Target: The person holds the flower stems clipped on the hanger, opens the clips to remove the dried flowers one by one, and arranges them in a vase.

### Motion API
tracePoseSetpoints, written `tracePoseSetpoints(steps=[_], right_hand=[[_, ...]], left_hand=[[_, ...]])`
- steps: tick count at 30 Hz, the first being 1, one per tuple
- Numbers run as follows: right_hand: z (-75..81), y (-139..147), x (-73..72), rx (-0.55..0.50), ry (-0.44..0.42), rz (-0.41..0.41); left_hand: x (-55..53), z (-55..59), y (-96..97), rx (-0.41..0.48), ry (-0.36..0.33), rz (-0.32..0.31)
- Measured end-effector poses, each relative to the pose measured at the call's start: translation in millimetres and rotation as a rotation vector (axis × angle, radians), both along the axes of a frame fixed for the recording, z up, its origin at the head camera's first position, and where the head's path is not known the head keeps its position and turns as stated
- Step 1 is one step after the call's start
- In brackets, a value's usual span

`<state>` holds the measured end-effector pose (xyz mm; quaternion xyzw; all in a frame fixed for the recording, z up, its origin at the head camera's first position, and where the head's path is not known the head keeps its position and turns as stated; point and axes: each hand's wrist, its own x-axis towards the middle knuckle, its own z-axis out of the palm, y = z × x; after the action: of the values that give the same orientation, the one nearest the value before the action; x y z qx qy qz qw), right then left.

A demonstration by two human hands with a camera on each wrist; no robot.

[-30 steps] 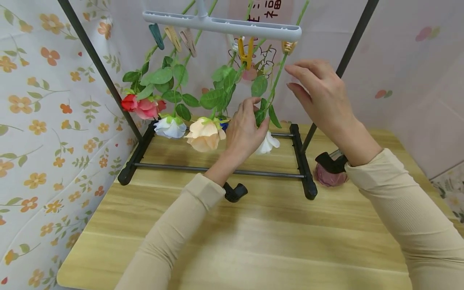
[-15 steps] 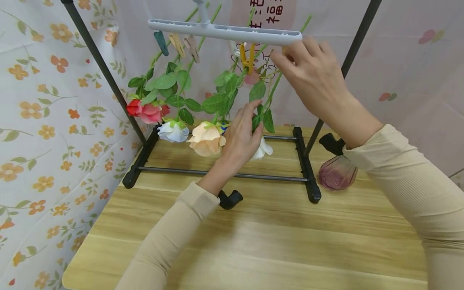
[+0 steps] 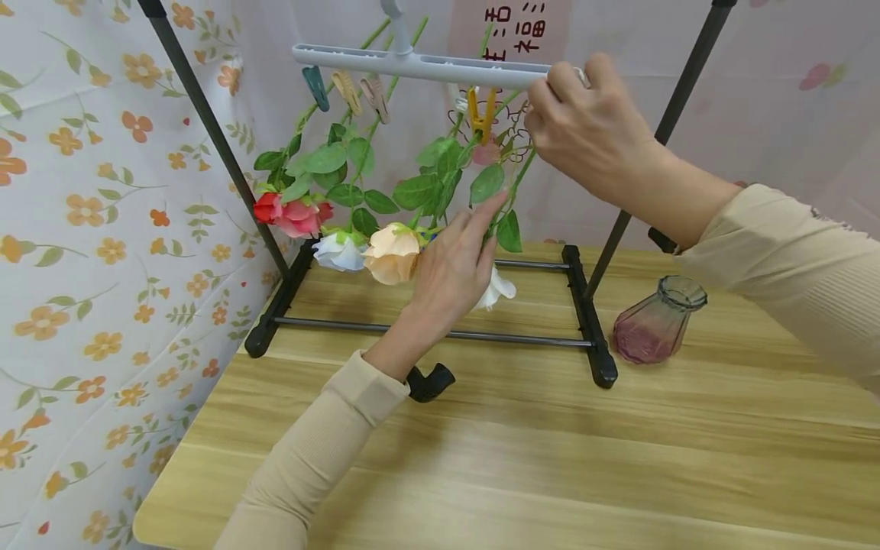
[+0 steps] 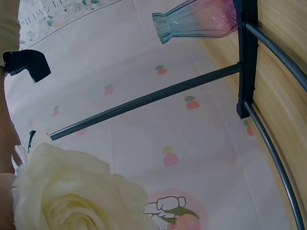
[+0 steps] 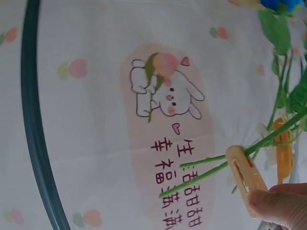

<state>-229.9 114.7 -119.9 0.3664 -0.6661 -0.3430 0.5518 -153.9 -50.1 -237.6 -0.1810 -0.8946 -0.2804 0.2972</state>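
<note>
My left hand holds the stem of a hanging white rose just above the bloom; its fingertips are partly hidden behind the stem and leaves. The left wrist view shows that white rose large and close. At the right end of the pale grey hanger bar, my right hand pinches the end of a peach-coloured clothespin. Green stems pass at the clothespin's jaws. A yellow clothespin hangs just left of the right hand.
Red-pink, pale blue and peach roses hang upside down from other clothespins. The black rack stands on the wooden table. A pink-grey glass vase stands at right. Floral cloth covers the left side.
My right hand has risen to the bar's right end and taken hold of the clothespin there. My left hand and the white rose have shifted slightly left. The vase has come into fuller view.
</note>
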Motion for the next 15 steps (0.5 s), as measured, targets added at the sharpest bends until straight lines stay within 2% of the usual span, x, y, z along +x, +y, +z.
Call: tracePoseSetpoints(steps=[3, 8, 15], right_hand=[[4.0, -1, -2.8, 0.046, -0.042, 0.020], [8.1, 0, -7.5, 0.124, -0.015, 0.012], [7.8, 7, -16.6, 0.124, -0.105, 0.085]], left_hand=[[1.1, 1.5, -0.7, -0.027, -0.007, 0.022], [3.1, 4.3, -2.6, -0.054, 0.004, 0.043], [8.3, 7.3, -6.7, -0.071, -0.019, 0.081]])
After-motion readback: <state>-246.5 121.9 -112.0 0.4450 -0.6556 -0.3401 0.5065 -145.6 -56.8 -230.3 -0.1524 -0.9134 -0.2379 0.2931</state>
